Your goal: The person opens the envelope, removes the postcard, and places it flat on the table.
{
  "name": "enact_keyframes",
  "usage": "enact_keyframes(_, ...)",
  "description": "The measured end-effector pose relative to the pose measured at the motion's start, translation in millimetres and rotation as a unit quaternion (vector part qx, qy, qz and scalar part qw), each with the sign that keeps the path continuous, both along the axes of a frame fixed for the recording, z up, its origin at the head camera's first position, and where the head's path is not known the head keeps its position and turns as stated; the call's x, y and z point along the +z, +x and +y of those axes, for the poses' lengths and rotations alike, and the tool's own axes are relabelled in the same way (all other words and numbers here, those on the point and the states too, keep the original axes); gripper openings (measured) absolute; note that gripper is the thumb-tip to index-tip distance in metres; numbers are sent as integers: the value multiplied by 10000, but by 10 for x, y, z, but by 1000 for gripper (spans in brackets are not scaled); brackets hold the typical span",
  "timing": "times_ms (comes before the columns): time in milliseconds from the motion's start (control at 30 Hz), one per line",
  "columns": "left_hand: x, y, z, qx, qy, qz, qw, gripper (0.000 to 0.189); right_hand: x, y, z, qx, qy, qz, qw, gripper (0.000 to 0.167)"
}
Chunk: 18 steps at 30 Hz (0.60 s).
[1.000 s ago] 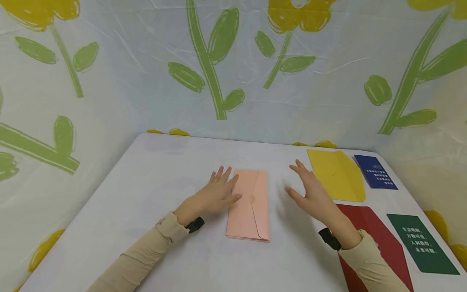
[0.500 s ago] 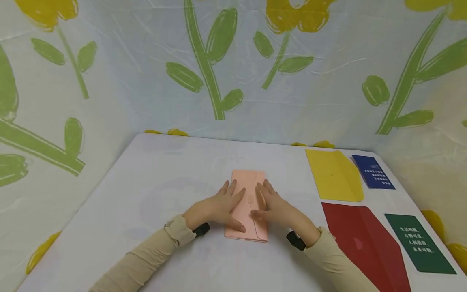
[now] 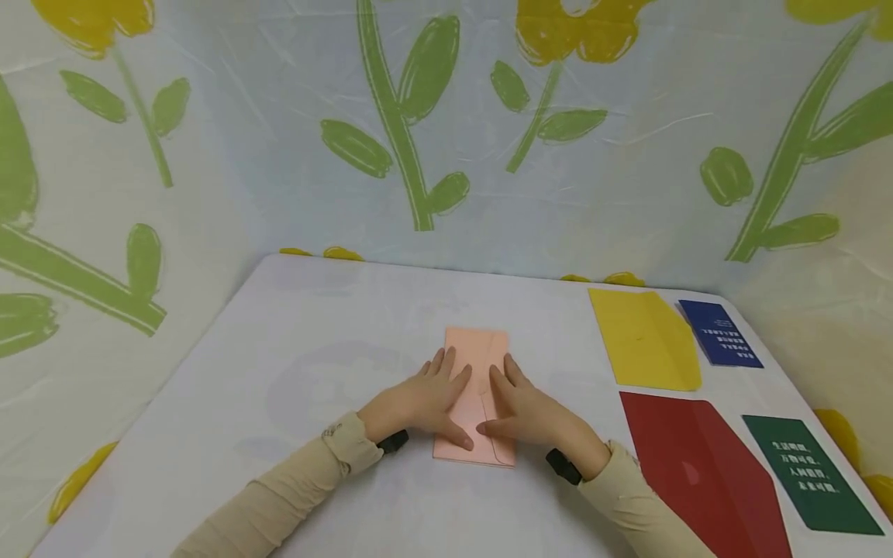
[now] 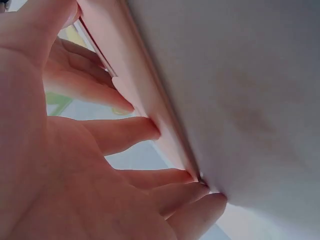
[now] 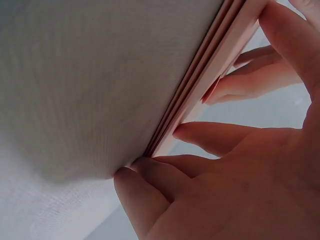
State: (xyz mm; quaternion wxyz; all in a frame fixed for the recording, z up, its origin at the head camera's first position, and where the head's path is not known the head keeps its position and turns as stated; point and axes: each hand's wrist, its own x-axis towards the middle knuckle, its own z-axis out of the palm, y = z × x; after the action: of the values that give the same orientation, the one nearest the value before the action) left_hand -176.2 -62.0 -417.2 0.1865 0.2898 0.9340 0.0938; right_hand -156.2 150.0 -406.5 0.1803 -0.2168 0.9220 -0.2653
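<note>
A pink envelope (image 3: 481,345) lies lengthwise on the white table, its pointed flap facing up. My left hand (image 3: 429,399) rests along its left side with the fingers spread and the thumb on the face. From the other side, my right hand (image 3: 530,411) lies on the right edge, thumb pointing toward the left one. In the left wrist view, fingertips touch the edge of the pink envelope (image 4: 135,75). Several thin pink layers (image 5: 192,92) show stacked at the edge in the right wrist view, with the little-finger side low at the table surface.
To the right lie a yellow envelope (image 3: 645,341) and a dark blue card (image 3: 722,333) at the back. Nearer are a red envelope (image 3: 705,465) and a green card (image 3: 809,473) with white writing. A flower-printed cloth (image 3: 279,139) walls the table (image 3: 349,310).
My right hand has come from the air at the right, down onto the pink envelope's right edge. My left hand has shifted slightly right and nearer, settling on the left edge.
</note>
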Motion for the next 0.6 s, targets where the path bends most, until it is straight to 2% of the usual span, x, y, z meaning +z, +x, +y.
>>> enact_keyframes(400, -9, 6, 29, -2, 158, 110, 9998, 120, -14, 17, 50, 61, 145, 227, 9996, 92)
enact_keyframes(600, 5, 23, 40, -40, 124, 33, 9999, 119, -39, 16, 53, 37, 247, 266, 9993, 92)
